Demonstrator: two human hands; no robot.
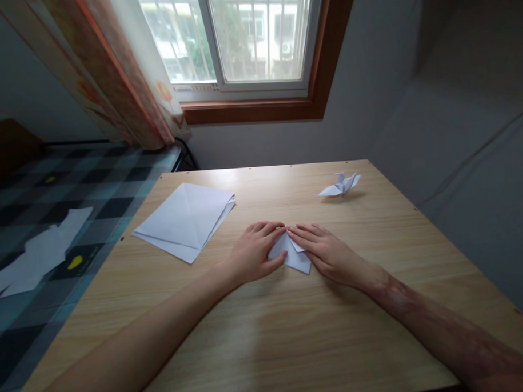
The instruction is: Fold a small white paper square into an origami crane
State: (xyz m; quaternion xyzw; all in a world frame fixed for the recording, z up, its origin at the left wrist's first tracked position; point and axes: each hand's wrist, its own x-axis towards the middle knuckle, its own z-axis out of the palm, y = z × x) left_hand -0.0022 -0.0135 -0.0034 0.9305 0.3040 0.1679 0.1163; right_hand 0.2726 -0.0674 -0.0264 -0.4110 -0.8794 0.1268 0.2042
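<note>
A small piece of folded white paper (297,262) lies on the wooden table in front of me, with a flap folded over on its right side. My left hand (257,250) holds its left part, thumb lying across the paper and fingers reaching to the top point. From the other side my right hand (327,251) presses the flap, its fingertips meeting the left ones near that point. Both hands partly cover the paper, so its full outline is hidden. Beyond my right hand stands a folded white paper crane (340,185).
A stack of white paper squares (187,218) with diagonal creases lies at the table's back left. Left of the table (258,333) is a bed with a checked cover (111,192), where white paper scraps (43,255) lie. A window (260,41) and curtain (124,69) are behind.
</note>
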